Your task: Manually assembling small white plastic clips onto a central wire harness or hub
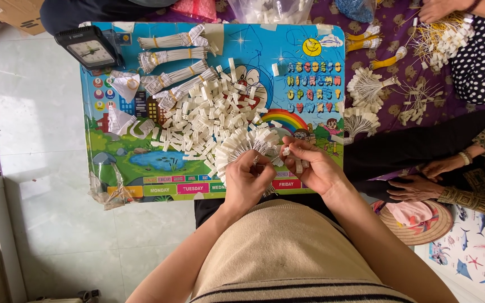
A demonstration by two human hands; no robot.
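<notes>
My left hand (246, 180) grips a fanned bunch of small white tags (246, 145) by their strings at the near edge of a colourful cartoon-printed table (108, 151). My right hand (314, 168) pinches a single white tag (287, 151) just right of the bunch. A loose heap of white tags (209, 112) covers the middle of the table, directly beyond both hands. Several bundles of tags bound with rubber bands (172, 62) lie at the far left of the table.
A black clock (91, 51) stands at the table's far left corner. Tag bunches (366, 90) lie on a purple cloth (399, 73) to the right. Another person's hands (422, 182) rest at the right, and a further hand (442, 8) works at the top right. White floor tiles (35, 112) lie left.
</notes>
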